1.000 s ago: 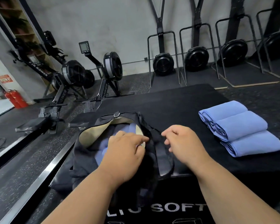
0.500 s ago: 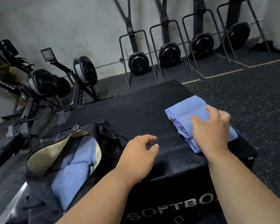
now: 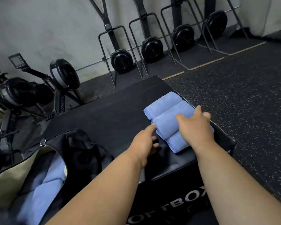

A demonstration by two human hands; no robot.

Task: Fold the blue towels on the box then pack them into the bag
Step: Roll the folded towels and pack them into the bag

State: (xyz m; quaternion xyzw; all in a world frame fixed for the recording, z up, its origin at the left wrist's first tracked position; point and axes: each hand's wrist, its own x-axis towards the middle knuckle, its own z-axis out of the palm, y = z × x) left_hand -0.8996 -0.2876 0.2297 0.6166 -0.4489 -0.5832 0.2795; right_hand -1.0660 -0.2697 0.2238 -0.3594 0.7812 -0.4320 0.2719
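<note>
Three folded blue towels lie side by side on the right part of the black soft box (image 3: pixel 104 117): a far one (image 3: pixel 162 103), a middle one (image 3: pixel 165 120) and a near one (image 3: pixel 175 142). My right hand (image 3: pixel 196 127) lies over the middle towel, its fingers wrapped over the towel's right end. My left hand (image 3: pixel 143 142) reaches toward the same towel, its index fingertip touching the left end while the other fingers hang loosely curled. The black bag (image 3: pixel 81 151) gapes open at the lower left with a blue towel (image 3: pixel 44 192) inside.
Rowing machines (image 3: pixel 23 91) stand on the floor to the left of the box. More rowers (image 3: pixel 122 60) are stored upright against the back wall. Speckled rubber floor (image 3: pixel 242 103) lies to the right of the box.
My left hand left the bag and moved right across the box to the towels' left end. My right hand went to the towels and settled over the middle one. The view swung right.
</note>
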